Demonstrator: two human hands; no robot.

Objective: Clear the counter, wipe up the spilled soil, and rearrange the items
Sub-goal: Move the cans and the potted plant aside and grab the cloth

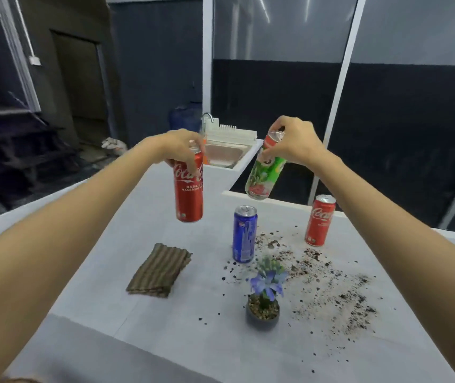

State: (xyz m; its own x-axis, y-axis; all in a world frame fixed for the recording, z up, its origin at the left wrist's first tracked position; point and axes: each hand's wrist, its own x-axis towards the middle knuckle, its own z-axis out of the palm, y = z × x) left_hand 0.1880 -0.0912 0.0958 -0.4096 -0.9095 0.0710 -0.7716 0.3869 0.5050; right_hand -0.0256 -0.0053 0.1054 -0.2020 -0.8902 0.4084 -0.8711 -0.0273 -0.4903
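2 cans are held up over the counter [143, 322] at once. A red can [188, 189] is gripped near its top by the left hand [178, 146], fingers wrapped narrow around the rim, and it hangs upright. A green can [265, 172] is pinched at its top by the right hand [295, 142], fingers closed on the lid end, and it is tilted, base swung toward the middle.

Below, a blue can [244, 233] and a second red can [319, 220] stand at the far edge of the spilled soil [328, 280], which is scattered across the right half of the counter. A small potted plant [263, 308] sits at the soil's near-left edge, and a folded cloth [160, 269] lies well to the left on clean surface.

The clearing step looks underway, with 2 cans not yet lifted. The green can would best be levelled before it is carried, since a top-only grip on a tilted can could slip. Both should be set down well apart from the soil, so that the cloth can be swept through unobstructed.
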